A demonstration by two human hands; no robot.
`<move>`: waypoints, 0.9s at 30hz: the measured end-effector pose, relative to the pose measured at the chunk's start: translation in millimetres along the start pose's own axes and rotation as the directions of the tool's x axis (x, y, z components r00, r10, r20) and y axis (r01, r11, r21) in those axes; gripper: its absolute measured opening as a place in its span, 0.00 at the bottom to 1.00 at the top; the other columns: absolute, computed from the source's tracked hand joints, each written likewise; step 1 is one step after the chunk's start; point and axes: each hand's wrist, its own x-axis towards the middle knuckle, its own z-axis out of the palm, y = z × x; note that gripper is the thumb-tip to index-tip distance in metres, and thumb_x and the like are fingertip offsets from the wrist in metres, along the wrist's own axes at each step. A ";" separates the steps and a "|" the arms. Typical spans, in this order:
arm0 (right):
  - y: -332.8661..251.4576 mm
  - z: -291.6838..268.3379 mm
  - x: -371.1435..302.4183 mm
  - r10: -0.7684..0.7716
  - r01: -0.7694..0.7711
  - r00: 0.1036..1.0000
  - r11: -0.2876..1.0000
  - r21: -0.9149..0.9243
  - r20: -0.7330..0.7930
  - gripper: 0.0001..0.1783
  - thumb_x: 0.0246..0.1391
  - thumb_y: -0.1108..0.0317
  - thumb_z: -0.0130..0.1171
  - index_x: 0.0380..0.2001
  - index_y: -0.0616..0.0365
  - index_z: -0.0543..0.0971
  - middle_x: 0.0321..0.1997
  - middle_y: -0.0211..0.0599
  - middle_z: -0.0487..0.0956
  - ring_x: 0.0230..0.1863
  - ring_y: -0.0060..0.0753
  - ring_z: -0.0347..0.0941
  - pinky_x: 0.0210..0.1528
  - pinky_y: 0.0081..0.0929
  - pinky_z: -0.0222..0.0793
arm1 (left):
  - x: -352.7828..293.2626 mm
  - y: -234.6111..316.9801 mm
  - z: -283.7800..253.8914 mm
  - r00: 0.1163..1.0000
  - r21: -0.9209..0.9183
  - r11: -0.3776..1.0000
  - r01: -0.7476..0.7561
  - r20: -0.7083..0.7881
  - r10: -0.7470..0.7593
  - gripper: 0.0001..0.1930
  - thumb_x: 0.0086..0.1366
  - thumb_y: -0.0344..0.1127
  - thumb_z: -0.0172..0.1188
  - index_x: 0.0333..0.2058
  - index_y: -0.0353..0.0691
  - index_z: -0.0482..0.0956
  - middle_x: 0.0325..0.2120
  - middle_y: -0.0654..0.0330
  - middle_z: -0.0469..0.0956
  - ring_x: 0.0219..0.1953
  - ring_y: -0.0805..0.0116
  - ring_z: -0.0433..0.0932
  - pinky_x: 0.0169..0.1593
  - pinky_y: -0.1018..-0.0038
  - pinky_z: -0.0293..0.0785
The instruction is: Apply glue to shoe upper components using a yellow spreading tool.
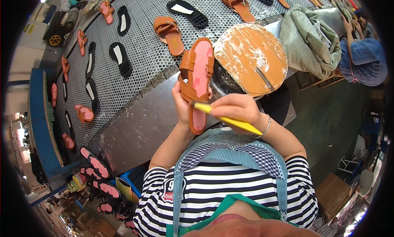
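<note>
My left hand [181, 102] is closed around a brown strappy sandal [202, 69], held upright over the near edge of the bench. Its underside faces up and looks pink, with uneven darker pink patches. My right hand [234, 107] pinches a yellow-handled brush [245, 125], whose dark tip lies over the sandal's lower part; whether it touches cannot be made out. Just right of the sandal is a round orange board [236, 42] smeared with white, set over a black container [223, 80]. A thin dark flat strip [264, 79] lies on that board.
A perforated conveyor belt [143, 52] carries brown sandals [169, 35] and black soles [120, 60]. A metal ledge [127, 144] borders it. Grey-green cloth [308, 40] lies at right, beside another person's arm [349, 30]. More pink-topped footwear [95, 162] stands at lower left.
</note>
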 end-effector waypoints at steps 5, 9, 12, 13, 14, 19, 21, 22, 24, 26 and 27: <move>7.5 -0.4 1.5 0.007 -0.010 0.998 0.999 -0.041 -0.055 0.17 0.44 0.78 0.64 0.41 0.60 0.79 0.34 0.42 0.78 0.31 0.39 0.78 0.33 0.27 0.75 | 5.7 0.4 7.5 0.996 0.021 0.999 -0.045 0.080 0.043 0.30 0.67 0.60 0.30 0.49 0.40 0.68 0.32 0.56 0.75 0.29 0.63 0.76 0.32 0.70 0.75; 3.5 -7.0 1.1 0.051 -0.053 0.998 0.994 0.099 0.025 0.18 0.43 0.80 0.63 0.42 0.60 0.78 0.33 0.42 0.78 0.30 0.39 0.78 0.32 0.27 0.75 | 18.5 4.1 10.8 0.994 -0.028 0.995 -0.092 -0.063 0.090 0.29 0.67 0.60 0.34 0.50 0.39 0.67 0.36 0.56 0.74 0.30 0.64 0.75 0.32 0.71 0.74; 4.5 -15.3 12.2 0.044 -0.041 0.997 0.998 0.048 -0.068 0.18 0.44 0.81 0.63 0.41 0.59 0.78 0.33 0.42 0.78 0.31 0.39 0.77 0.32 0.27 0.74 | 22.6 1.1 6.5 0.990 0.032 0.993 -0.117 -0.073 0.119 0.31 0.67 0.62 0.35 0.49 0.39 0.66 0.35 0.57 0.74 0.30 0.66 0.75 0.32 0.72 0.74; 6.7 -16.8 15.6 0.048 -0.046 0.998 0.998 0.036 -0.047 0.17 0.44 0.80 0.62 0.41 0.59 0.78 0.34 0.41 0.78 0.31 0.38 0.77 0.32 0.27 0.74 | 25.1 -0.9 4.7 0.988 0.089 0.988 -0.128 -0.075 0.134 0.31 0.66 0.63 0.36 0.48 0.39 0.66 0.35 0.57 0.73 0.29 0.67 0.74 0.32 0.72 0.74; 8.0 -18.5 17.5 0.051 -0.051 0.998 0.998 0.024 -0.026 0.17 0.45 0.78 0.62 0.41 0.58 0.78 0.34 0.40 0.78 0.31 0.38 0.78 0.32 0.27 0.74 | 26.6 -1.8 4.9 0.986 0.146 0.980 -0.138 -0.076 0.150 0.31 0.66 0.63 0.36 0.47 0.39 0.66 0.34 0.57 0.73 0.29 0.68 0.74 0.31 0.72 0.74; -1.1 -30.2 15.3 -0.007 0.006 0.964 1.000 0.003 0.266 0.17 0.43 0.70 0.62 0.42 0.53 0.78 0.33 0.32 0.76 0.30 0.34 0.76 0.29 0.27 0.72 | 38.7 1.4 0.9 0.968 0.224 0.948 -0.225 -0.056 0.243 0.29 0.66 0.63 0.39 0.47 0.40 0.66 0.32 0.60 0.72 0.28 0.70 0.74 0.31 0.73 0.74; -5.7 -30.8 13.1 -0.051 0.065 0.942 0.997 -0.031 0.332 0.18 0.42 0.69 0.63 0.40 0.52 0.78 0.31 0.31 0.75 0.28 0.31 0.74 0.26 0.26 0.71 | 42.5 2.3 -0.8 0.965 0.235 0.945 -0.227 -0.073 0.250 0.30 0.66 0.63 0.40 0.47 0.40 0.66 0.32 0.60 0.72 0.28 0.70 0.73 0.31 0.73 0.74; -11.1 -33.8 15.3 -0.054 0.096 0.922 0.991 -0.090 0.384 0.18 0.41 0.69 0.62 0.40 0.51 0.77 0.30 0.30 0.74 0.27 0.30 0.74 0.25 0.25 0.70 | 43.9 2.5 -0.7 0.963 0.243 0.943 -0.228 -0.087 0.255 0.30 0.66 0.64 0.40 0.47 0.41 0.66 0.32 0.60 0.72 0.28 0.71 0.73 0.31 0.73 0.74; -13.0 -32.2 9.8 -0.061 0.154 0.886 0.974 -0.168 0.460 0.18 0.41 0.69 0.62 0.40 0.51 0.76 0.29 0.30 0.73 0.26 0.29 0.73 0.25 0.25 0.70 | 44.9 3.0 -1.3 0.965 0.258 0.941 -0.219 -0.086 0.248 0.30 0.66 0.64 0.40 0.47 0.41 0.66 0.32 0.61 0.71 0.28 0.72 0.73 0.32 0.74 0.74; -12.1 -33.3 4.1 -0.023 0.146 0.863 0.968 -0.206 0.504 0.18 0.41 0.69 0.62 0.40 0.51 0.77 0.29 0.31 0.73 0.27 0.30 0.74 0.25 0.25 0.70 | 44.8 4.2 1.7 0.957 0.248 0.937 -0.246 -0.089 0.275 0.30 0.65 0.64 0.40 0.47 0.41 0.66 0.32 0.61 0.72 0.28 0.73 0.73 0.32 0.75 0.74; -10.7 -35.0 2.0 0.017 0.136 0.838 0.961 -0.240 0.545 0.18 0.40 0.70 0.62 0.40 0.51 0.77 0.30 0.31 0.74 0.27 0.30 0.74 0.25 0.25 0.70 | 46.8 4.2 -3.9 0.962 0.228 0.944 -0.239 -0.075 0.262 0.29 0.66 0.62 0.39 0.47 0.40 0.66 0.32 0.61 0.72 0.28 0.73 0.72 0.31 0.74 0.73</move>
